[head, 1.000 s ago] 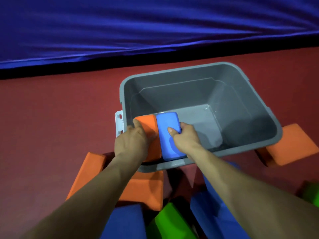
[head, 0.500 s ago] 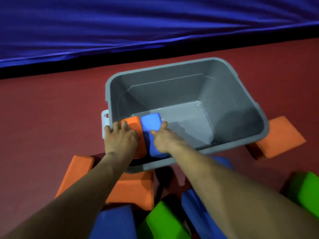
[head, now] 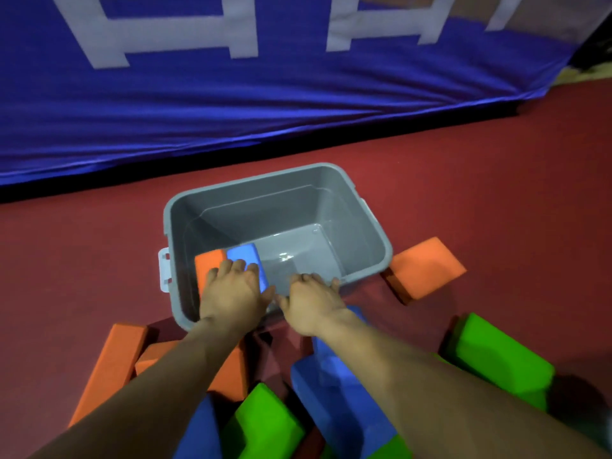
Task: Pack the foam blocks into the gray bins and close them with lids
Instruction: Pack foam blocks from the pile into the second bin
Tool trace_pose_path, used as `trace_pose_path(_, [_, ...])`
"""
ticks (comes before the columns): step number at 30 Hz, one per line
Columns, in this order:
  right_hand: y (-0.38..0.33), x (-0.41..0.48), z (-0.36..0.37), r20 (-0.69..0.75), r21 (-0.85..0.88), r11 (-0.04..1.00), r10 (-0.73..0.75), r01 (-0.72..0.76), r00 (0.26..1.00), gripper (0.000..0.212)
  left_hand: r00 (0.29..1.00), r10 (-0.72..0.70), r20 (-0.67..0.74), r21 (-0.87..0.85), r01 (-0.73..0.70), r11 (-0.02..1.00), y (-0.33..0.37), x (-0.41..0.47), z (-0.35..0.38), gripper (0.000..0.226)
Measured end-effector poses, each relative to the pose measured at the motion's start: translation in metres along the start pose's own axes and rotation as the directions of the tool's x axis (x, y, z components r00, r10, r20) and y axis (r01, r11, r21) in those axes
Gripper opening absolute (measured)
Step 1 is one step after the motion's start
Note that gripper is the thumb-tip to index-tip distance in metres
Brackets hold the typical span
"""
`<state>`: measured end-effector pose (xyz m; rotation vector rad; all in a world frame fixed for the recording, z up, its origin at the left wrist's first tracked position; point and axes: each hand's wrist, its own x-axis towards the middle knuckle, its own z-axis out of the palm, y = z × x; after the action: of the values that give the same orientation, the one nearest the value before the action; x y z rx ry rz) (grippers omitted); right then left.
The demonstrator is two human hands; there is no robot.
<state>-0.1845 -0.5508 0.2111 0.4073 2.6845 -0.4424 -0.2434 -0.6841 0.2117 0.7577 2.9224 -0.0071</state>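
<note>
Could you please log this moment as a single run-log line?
gray bin: unlidded | inside: orange block, blue block, adjacent | left hand: on both | right hand: on bin's near rim | floor: loose blocks

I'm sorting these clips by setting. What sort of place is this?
Probably an indoor play or gym area. It has a red floor, a blue cover with large white markings along the floor's far edge, and big loose foam blocks in orange, blue and green lying round a gray bin.
</note>
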Motion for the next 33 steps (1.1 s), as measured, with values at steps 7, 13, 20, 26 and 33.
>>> trace_pose_path(7, [0.098, -0.070, -0.040, -0.179, 0.066, 0.989, 0.140, -0.130, 0.974, 0.050, 0.982, 0.179, -0.055, -0.097, -0.183, 0.978, 0.111, -0.022, -0.040, 0.057])
trace_pose_path(13, [0.198, -0.103, -0.039, -0.215, 0.116, 0.958, 0.283, -0.263, 0.935, 0.051, 0.956, 0.293, 0.030, -0.100, -0.288, 0.952, 0.208, -0.018, -0.027, 0.054])
trace_pose_path(20, [0.327, -0.082, 0.011, -0.076, 0.414, 0.777, 0.548, -0.474, 0.833, 0.057, 0.911, 0.373, 0.174, -0.212, -0.335, 0.918, 0.311, 0.020, 0.050, 0.081])
trace_pose_path(26, [0.421, -0.040, 0.085, 0.024, 0.386, 0.648, 0.704, -0.656, 0.710, 0.079, 0.908, 0.337, 0.251, -0.309, -0.255, 0.916, 0.365, 0.074, 0.144, 0.062])
trace_pose_path(33, [0.479, -0.002, 0.151, 0.052, 0.309, 0.566, 0.793, -0.765, 0.607, 0.094, 0.951, 0.188, 0.248, -0.376, -0.084, 0.923, 0.387, 0.110, 0.236, 0.075])
